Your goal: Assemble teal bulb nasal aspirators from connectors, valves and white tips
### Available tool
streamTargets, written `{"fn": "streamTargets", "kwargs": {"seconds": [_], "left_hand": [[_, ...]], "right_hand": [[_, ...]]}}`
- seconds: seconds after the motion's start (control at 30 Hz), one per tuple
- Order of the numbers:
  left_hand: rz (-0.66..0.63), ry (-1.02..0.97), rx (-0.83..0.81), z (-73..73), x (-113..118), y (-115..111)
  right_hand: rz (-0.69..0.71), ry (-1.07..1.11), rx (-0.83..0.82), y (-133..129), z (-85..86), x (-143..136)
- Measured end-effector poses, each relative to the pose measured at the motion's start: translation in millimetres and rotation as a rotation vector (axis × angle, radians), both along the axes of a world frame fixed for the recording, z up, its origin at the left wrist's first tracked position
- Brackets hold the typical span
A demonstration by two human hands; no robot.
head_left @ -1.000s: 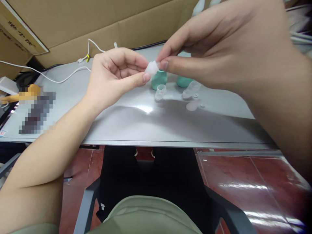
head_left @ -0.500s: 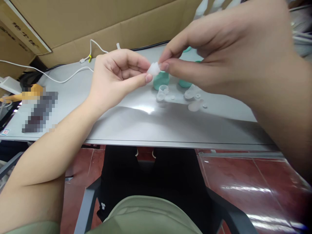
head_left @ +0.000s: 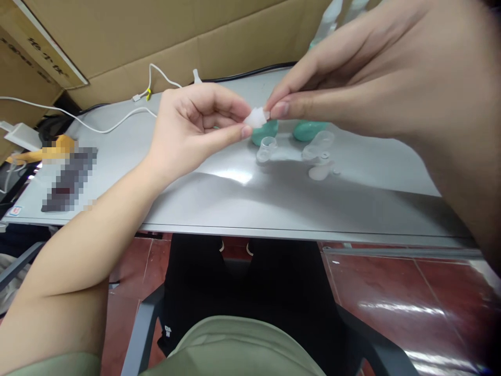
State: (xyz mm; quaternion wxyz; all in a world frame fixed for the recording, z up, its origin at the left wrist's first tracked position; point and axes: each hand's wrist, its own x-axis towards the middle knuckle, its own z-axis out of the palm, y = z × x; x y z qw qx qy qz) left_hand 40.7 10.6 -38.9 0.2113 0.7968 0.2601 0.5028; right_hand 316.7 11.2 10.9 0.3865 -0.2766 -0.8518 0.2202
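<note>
Above the table, my left hand (head_left: 199, 117) pinches a small, white, translucent, jagged-edged piece (head_left: 256, 118) between thumb and fingertips. The thumb and forefinger of my right hand (head_left: 352, 89) close on the piece's right end; whether a second small part is between them I cannot tell. Behind and below the fingers stand a teal rounded object (head_left: 266, 133) and another teal object (head_left: 309, 130), both partly hidden by my hands. In front of them lie a clear plastic cap-like part (head_left: 267, 149), a second clear part (head_left: 319, 146) and a flat whitish piece (head_left: 319, 173).
A white cable (head_left: 117, 122) runs over the table's left side. A dark pixelated object (head_left: 70, 180) and a yellow-orange item (head_left: 58, 149) lie at the left. Cardboard (head_left: 156, 42) walls the back. Clear bottle-like items (head_left: 329, 23) show behind my right hand. The table's front edge (head_left: 274, 233) is above my lap.
The view has shifted slightly, so the table items appear moved. Both hands keep their pinch on the white piece, and my right hand has tilted a little flatter.
</note>
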Motion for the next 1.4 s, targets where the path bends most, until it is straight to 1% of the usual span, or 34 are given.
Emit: {"fn": "streamTargets", "kwargs": {"seconds": [0.1,0.23,0.33,0.4,0.5,0.57,0.77,0.93,1.1,1.17,1.27,1.4], "left_hand": [[0.017,-0.017,0.007,1.8,2,-3],[-0.058,-0.073,0.048,6.0,8,-10],[-0.099,-0.096,0.081,6.6,11,-11],[-0.084,-0.088,0.088,5.3,10,-10],[0.003,-0.033,0.071,2.9,8,-7],[0.034,-0.006,0.066,2.2,7,-6],[0.020,-0.003,0.045,2.9,8,-6],[-0.061,-0.054,0.088,1.0,10,-4],[-0.021,-0.033,0.056,-0.1,10,-4],[-0.061,-0.042,0.068,0.4,10,-4],[-0.167,-0.086,0.114,1.6,11,-4],[-0.172,-0.116,0.140,4.0,17,-8]], "right_hand": [[0.005,0.006,0.015,0,0.1,-2],[0.018,0.076,-0.078,-9,2.0,-7],[-0.023,0.082,-0.119,-18,3.5,-8],[-0.050,0.071,-0.108,-21,4.1,-8],[-0.067,0.049,-0.104,-20,4.2,-6],[-0.063,0.045,-0.113,-18,3.8,-5],[-0.042,0.050,-0.155,-17,0.9,-6],[-0.025,0.068,-0.170,-14,1.0,-5],[-0.008,0.061,-0.188,-11,1.0,-4],[-0.007,0.052,-0.196,-11,0.5,-4],[-0.008,0.051,-0.207,-11,0.6,-2],[-0.038,0.028,-0.265,-18,3.6,-1]]}}
